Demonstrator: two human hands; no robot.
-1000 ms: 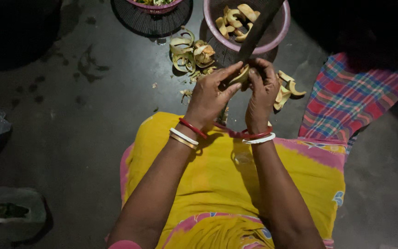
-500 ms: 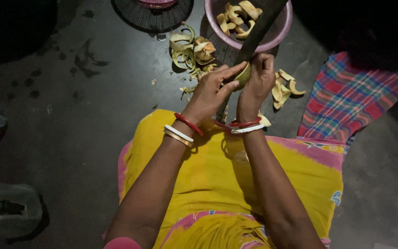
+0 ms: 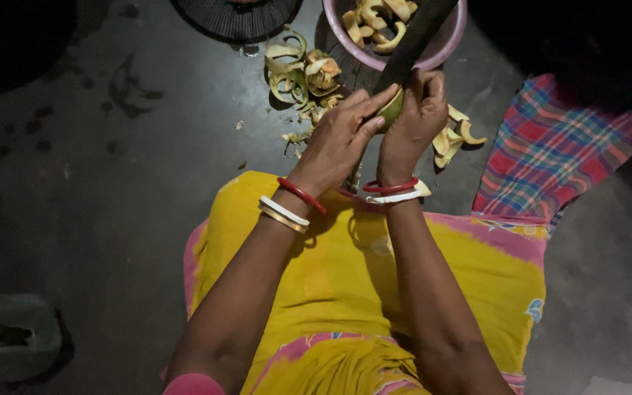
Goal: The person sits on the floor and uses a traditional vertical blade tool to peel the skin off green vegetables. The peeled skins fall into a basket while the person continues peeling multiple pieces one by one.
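head view: small green-skinned fruit piece [image 3: 391, 110], pale cut face against blade [image 3: 415, 44]

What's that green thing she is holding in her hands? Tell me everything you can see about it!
The green fruit piece is small, with smooth yellow-green skin; most of it is hidden. The left hand and the right hand grip it between them, fingers wrapped round, above the dark floor. It is pressed against a long dark upright blade. I cannot tell which fruit it is. Curled peels lie beside it, and cut slices fill the pink basket behind.
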